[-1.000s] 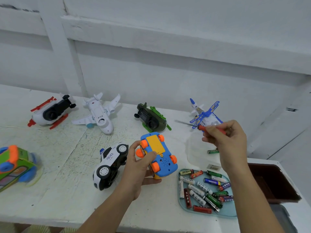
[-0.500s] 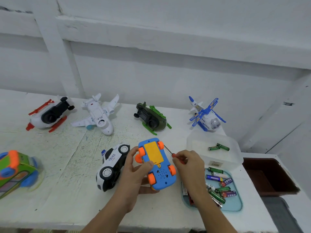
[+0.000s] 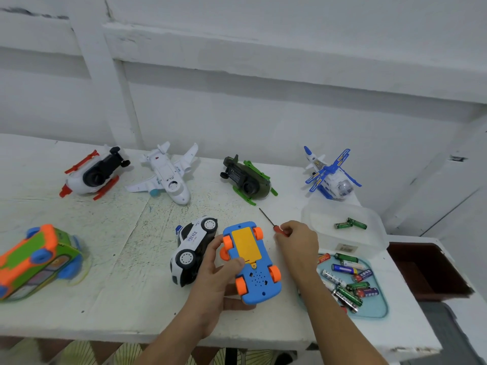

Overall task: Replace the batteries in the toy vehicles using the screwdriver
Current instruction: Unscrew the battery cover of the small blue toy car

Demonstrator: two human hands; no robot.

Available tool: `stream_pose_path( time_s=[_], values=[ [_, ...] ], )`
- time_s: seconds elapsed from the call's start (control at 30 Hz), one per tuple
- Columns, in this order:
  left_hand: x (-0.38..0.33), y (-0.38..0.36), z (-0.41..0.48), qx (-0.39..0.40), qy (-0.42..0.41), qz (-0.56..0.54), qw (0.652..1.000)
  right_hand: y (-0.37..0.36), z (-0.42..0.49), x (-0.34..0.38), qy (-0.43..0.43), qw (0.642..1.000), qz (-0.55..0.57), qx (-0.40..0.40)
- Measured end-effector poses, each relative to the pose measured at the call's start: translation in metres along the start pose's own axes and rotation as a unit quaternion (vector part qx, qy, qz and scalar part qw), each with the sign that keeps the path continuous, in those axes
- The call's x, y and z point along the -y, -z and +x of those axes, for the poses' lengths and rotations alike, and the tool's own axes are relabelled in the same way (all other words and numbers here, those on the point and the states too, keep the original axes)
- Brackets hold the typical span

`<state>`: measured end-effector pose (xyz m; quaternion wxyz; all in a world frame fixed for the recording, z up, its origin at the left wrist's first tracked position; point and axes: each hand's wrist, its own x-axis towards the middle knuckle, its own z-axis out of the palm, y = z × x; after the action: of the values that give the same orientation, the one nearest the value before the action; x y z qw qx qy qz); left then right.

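The fingers (image 3: 287, 231) of my right hand (image 3: 296, 241) are curled and pinching the red handle of the small screwdriver (image 3: 268, 219). Its thin shaft points up and away toward the back of the counter (image 3: 118, 285), off the toy. My left hand (image 3: 210, 283) grips the blue toy car (image 3: 253, 280) belly-up. The thumb lies across the edge of the yellow battery cover (image 3: 246, 246) and the other fingers are wrapped beneath. The car is tipped up on my palm, close beside the police car (image 3: 193, 246).

The cover is on, so I judge the unscrewing is yet to come. The screw seems to sit in the little tab at the cover's near end. The tip is fine and the car rests only in my hand. If I come in crooked or the car rocks, the tip may slip out and chew the screw head or scratch the plastic. A freed screw could roll off the counter's edge.

To my right, a clear plastic tub (image 3: 329, 241) holds two or three green batteries (image 3: 350, 223). Just in front of it, a teal tray (image 3: 382, 313) carries a loose heap of mixed batteries (image 3: 345, 280), green, blue, red and white. I cannot tell which lot is fresh, so mixing them up is a risk.
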<state>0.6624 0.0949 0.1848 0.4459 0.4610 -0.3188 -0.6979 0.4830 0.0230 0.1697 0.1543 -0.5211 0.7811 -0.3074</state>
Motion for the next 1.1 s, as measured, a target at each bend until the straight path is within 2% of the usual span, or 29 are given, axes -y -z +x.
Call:
stream_pose_path(
  time_s=[0.2, 0.4, 0.63, 0.73, 0.83, 0.93, 1.1],
  values=[
    [-0.002, 0.002, -0.002, 0.008, 0.0, 0.008, 1.0, 0.001, -0.005, 0.003, -0.014, 1.0, -0.008, 0.005],
    [-0.002, 0.0, -0.001, 0.007, 0.005, 0.013, 1.0, 0.005, -0.008, 0.0, -0.013, 0.999, 0.032, 0.002],
    [-0.004, -0.007, -0.001, 0.013, 0.002, 0.021, 1.0, 0.027, -0.014, 0.002, -0.007, 0.987, 0.162, -0.003],
    [-0.005, -0.009, 0.0, 0.015, -0.005, 0.027, 1.0, 0.044, -0.023, 0.011, -0.001, 0.96, 0.277, 0.038],
    [-0.005, -0.01, 0.002, 0.017, -0.018, 0.045, 0.999, 0.058, -0.039, 0.023, 0.027, 0.934, 0.335, 0.124],
    [-0.004, -0.012, 0.005, 0.014, -0.028, 0.073, 0.997, 0.058, -0.055, 0.024, 0.052, 0.931, 0.306, 0.191],
    [-0.003, -0.01, 0.008, 0.002, -0.043, 0.106, 0.993, 0.052, -0.066, 0.015, 0.053, 0.949, 0.243, 0.194]
  ],
)
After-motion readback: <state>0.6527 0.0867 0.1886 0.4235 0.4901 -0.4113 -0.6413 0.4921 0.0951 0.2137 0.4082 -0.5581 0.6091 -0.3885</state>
